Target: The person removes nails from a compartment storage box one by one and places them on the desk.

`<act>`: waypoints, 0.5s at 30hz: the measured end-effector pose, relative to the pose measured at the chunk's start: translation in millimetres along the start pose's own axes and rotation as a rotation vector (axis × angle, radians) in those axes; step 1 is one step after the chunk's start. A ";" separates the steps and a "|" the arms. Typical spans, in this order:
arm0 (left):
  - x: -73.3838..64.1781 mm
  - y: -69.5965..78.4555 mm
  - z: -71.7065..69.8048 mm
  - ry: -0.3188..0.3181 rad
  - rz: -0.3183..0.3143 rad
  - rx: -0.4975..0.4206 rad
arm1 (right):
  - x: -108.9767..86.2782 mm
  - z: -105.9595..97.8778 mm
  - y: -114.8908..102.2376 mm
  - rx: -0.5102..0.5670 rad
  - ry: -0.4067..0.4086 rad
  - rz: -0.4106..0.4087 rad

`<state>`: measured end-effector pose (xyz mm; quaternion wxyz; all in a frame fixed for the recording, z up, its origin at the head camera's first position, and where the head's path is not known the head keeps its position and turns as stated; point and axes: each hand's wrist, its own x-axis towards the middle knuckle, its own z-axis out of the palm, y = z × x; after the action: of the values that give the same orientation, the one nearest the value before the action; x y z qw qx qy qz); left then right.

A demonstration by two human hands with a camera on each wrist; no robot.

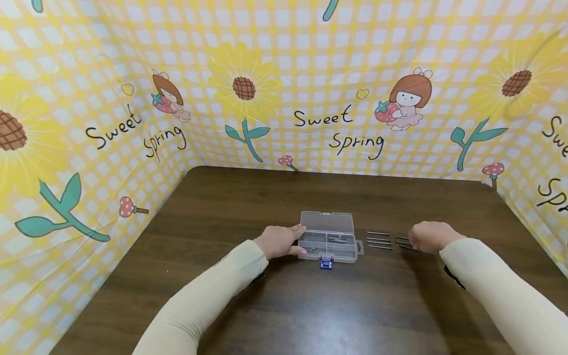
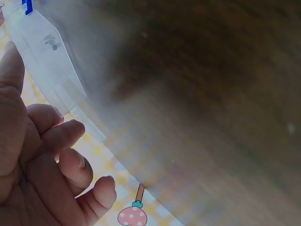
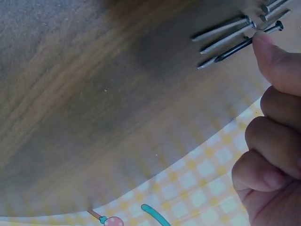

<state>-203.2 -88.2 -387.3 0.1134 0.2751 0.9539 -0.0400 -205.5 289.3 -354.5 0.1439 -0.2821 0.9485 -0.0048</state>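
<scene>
The right hand (image 1: 431,236) pinched a nail (image 3: 233,50) crosswise, head towards the plastic compartment box (image 1: 343,257) left of that grip (the left hand (image 1: 277,241) held the box's end).

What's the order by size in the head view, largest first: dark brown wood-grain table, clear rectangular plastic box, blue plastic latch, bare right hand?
1. Dark brown wood-grain table
2. Clear rectangular plastic box
3. Bare right hand
4. Blue plastic latch

Glossy metal nails (image 3: 221,29), plastic box (image 1: 327,222)
</scene>
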 end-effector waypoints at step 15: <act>-0.6 -0.5 0.0 -0.005 0.013 -0.036 | 3.6 19.5 -5.1 -0.055 0.075 -0.044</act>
<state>-203.0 -88.8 -387.1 0.1211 0.2790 0.9523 -0.0231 -200.3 284.5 -373.7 0.1001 -0.3065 0.9466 0.0074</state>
